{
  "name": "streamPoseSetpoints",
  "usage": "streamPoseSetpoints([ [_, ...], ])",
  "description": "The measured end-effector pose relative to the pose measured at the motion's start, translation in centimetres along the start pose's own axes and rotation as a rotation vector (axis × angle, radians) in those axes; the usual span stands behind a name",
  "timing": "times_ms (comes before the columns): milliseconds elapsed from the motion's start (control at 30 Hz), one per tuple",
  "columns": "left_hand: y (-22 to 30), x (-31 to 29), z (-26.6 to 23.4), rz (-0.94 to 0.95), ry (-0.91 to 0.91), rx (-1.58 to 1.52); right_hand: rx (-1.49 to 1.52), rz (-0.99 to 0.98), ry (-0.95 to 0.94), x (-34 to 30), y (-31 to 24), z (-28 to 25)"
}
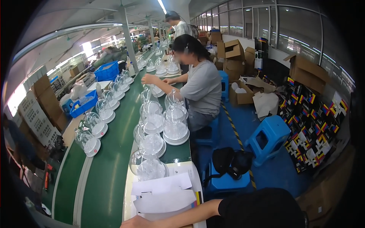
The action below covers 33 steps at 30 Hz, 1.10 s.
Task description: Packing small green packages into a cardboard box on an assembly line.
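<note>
My right forearm, in a black sleeve, reaches in from the lower right across the near end of the work surface. My right hand (134, 222) is cut off by the lower edge, so its fingers and anything in them are hidden. Just beyond it lie folded white card sheets (165, 201). Past the sheets, clear domes on round white bases stand in rows, the nearest dome (147, 167) beside the card. My left hand is out of view.
A green conveyor belt (110, 167) runs along the left, with more domes (91, 146) on its far side. A co-worker in grey (203, 81) sits ahead, hands at a dome. Blue stools (268, 138), a black bag (224, 159) and cardboard boxes (232, 51) stand right.
</note>
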<state>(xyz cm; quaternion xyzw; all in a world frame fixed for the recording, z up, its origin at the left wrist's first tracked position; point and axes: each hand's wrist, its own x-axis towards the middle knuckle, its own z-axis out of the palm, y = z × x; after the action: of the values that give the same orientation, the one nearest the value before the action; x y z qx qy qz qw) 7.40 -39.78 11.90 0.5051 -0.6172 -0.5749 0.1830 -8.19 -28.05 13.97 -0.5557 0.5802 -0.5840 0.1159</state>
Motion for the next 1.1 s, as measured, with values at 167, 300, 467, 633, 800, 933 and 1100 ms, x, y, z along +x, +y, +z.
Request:
streamPoseSetpoints([
  [167, 1.4, -1.7, 1.1, -0.030, -0.022, -0.048, 0.007, 0.055, -0.010, -0.2, -0.1, -0.4],
  [300, 1.0, -3.6, 1.8, 0.529, 0.000, 0.121, 0.063, 0.107, 0.021, 0.1, -0.3, -0.9],
  [467, 2.0, -4.6, 2.0, 0.655, -0.005, 0.202, 0.096, 0.150, 0.001, -0.2, -0.2, -0.5],
  [633, 4.4, -6.5, 3.2, 0.408, 0.126, 0.059, 0.127, 0.183, 0.002, 0.0, 0.0, -0.4],
  [800, 2.3, -4.6, 1.7, 0.416, -0.025, 0.035, 0.140, 0.227, 0.008, -0.1, -0.1, -0.5],
  [933, 2.1, -3.9, 1.2, 0.453, -0.064, 0.040, 0.122, 0.231, -0.037, 0.2, 0.2, -0.4],
  [1100, 1.4, -3.8, 1.0, 0.550, -0.080, 0.114, 0.102, 0.197, -0.012, -0.1, 0.9, 0.2],
])
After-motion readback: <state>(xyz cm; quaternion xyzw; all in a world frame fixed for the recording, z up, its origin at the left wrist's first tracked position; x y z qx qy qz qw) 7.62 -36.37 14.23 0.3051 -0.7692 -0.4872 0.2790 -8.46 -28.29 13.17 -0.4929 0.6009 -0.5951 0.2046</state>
